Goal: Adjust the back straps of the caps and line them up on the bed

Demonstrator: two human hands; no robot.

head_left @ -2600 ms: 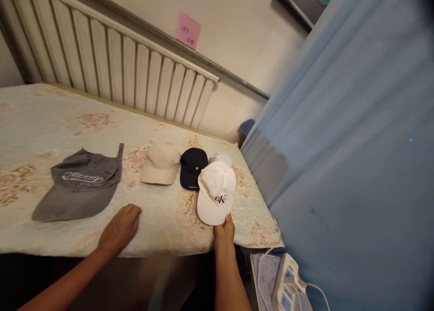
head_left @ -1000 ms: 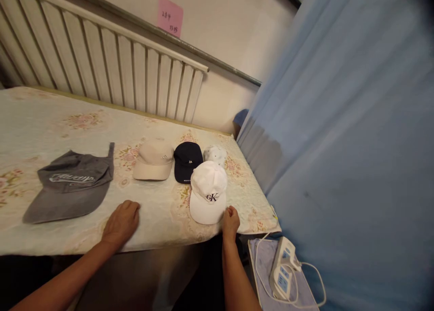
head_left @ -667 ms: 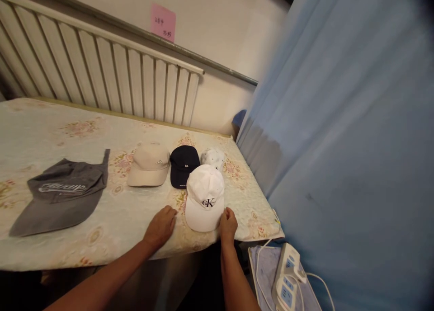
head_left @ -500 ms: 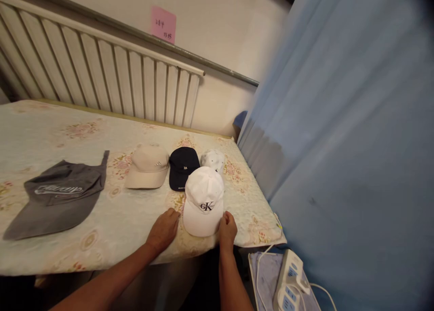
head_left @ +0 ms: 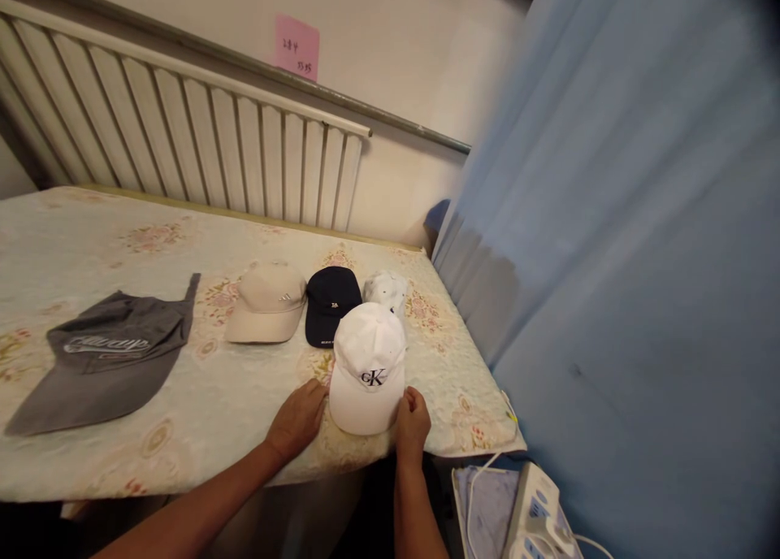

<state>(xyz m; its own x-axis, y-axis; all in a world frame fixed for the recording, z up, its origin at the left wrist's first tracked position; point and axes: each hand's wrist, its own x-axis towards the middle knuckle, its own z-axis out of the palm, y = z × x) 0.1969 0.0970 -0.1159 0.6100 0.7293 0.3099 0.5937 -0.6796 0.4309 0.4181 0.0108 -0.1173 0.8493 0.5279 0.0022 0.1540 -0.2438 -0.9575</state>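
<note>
A white baseball cap [head_left: 367, 409] with black "CK" lettering rests on the floral bedspread, brim toward me. At the brim's left edge is my left hand [head_left: 298, 419], its fingers curled together and fingertips against the brim. My right hand [head_left: 413, 422] pinches the brim's right edge. Behind this cap are a black cap [head_left: 332, 295], partly covered by it, and a white patterned cap [head_left: 388, 286], also partly hidden. To their left sits a beige cap [head_left: 266, 303]. A grey cap [head_left: 115, 360] lies flattened at far left, its strap sticking up.
The bed [head_left: 244, 453] runs along a radiator [head_left: 201, 149] and a wall bearing a pink note [head_left: 297, 49]. A blue curtain [head_left: 615, 242] hangs on the right. At lower right a white power strip [head_left: 529, 514] with cables lies on a small surface beside the bed.
My left hand has come in slightly, from just beside the brim to its edge. The right hand stays on the brim. The view has shifted a little.
</note>
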